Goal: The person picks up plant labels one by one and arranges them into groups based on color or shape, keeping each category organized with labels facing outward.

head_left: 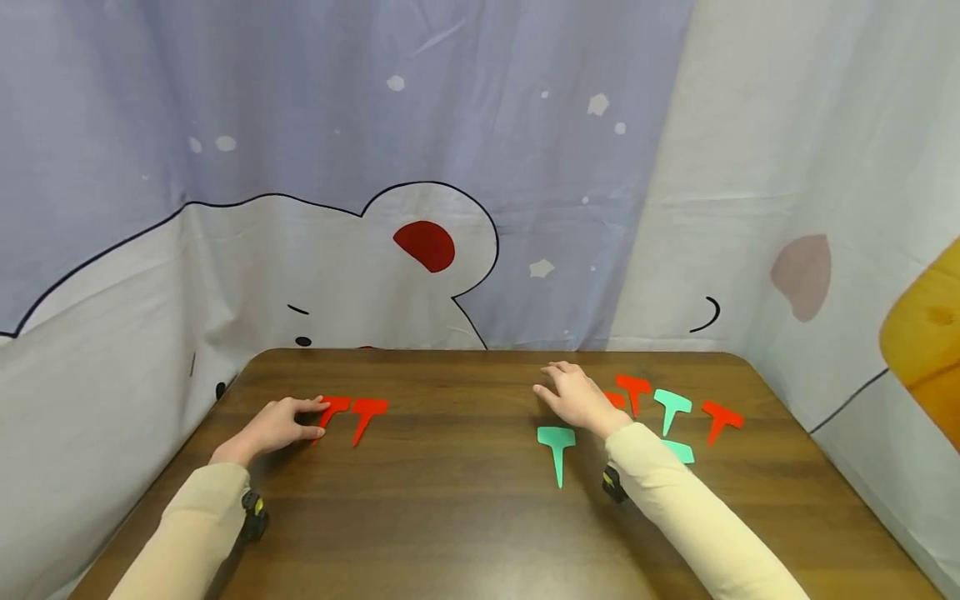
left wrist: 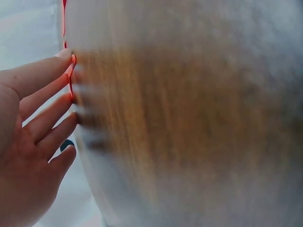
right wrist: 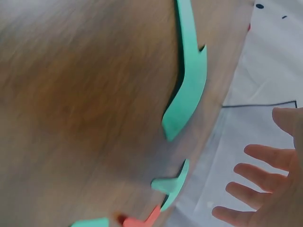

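At the left of the table my left hand (head_left: pixel 273 429) reaches over a red T-shaped plant label (head_left: pixel 337 405), its thumb and forefinger spread apart on it. In the left wrist view the fingers of the left hand (left wrist: pixel 42 113) look fairly straight, with red label edges (left wrist: pixel 72 87) at the tips. Another red label (head_left: pixel 367 410) lies just to the right. My right hand (head_left: pixel 581 400) hovers palm down over the table's right half, fingers extended and holding nothing. Nearest below it lies a green T-shaped label (head_left: pixel 557 440), also large in the right wrist view.
Right of my right hand lie red labels (head_left: pixel 633 386) (head_left: pixel 723 417) and a green label (head_left: pixel 672 402). The right arm partly covers another green label (head_left: pixel 678 451), and the hand a red one (head_left: pixel 615 399). A printed curtain (head_left: pixel 555 208) hangs behind the brown table (head_left: pixel 450 500).
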Motion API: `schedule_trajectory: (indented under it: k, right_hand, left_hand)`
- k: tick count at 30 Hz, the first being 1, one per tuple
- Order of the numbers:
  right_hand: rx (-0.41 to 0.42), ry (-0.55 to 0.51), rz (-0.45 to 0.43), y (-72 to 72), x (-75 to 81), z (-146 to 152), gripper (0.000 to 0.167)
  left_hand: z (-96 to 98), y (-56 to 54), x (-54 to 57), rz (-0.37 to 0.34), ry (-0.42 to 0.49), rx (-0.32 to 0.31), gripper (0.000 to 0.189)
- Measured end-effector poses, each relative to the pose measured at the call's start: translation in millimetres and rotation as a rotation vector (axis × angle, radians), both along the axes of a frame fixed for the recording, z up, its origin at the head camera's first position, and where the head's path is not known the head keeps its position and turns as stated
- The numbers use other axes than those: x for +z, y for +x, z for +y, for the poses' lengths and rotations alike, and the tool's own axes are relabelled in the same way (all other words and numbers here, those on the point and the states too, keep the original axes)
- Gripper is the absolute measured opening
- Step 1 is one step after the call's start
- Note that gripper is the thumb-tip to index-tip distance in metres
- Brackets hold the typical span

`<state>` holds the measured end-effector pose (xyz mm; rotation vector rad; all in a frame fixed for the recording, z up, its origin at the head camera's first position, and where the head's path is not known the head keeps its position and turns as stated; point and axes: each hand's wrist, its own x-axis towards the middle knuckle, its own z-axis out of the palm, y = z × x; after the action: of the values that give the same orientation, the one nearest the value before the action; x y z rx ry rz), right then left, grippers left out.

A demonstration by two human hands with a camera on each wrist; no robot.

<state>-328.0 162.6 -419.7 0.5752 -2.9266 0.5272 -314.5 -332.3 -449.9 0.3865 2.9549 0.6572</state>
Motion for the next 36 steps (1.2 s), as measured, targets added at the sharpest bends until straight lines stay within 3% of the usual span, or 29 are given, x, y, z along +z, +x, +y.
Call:
schedule_trajectory:
  k: [14,36]
  right_hand:
    - [-0.067,-0.004,0.012,6.0,-0.9,38,0.047]
    - [-0.114,0.033,0.033,14.9,-4.9,84,0.034]
  left_hand:
    - [0.0,3.1,-0.5,-0.004,0.012,-0.008,0.058]
    - [-1.4,-0.7,-3.0,-0.002,0.012,0.003,0.059]
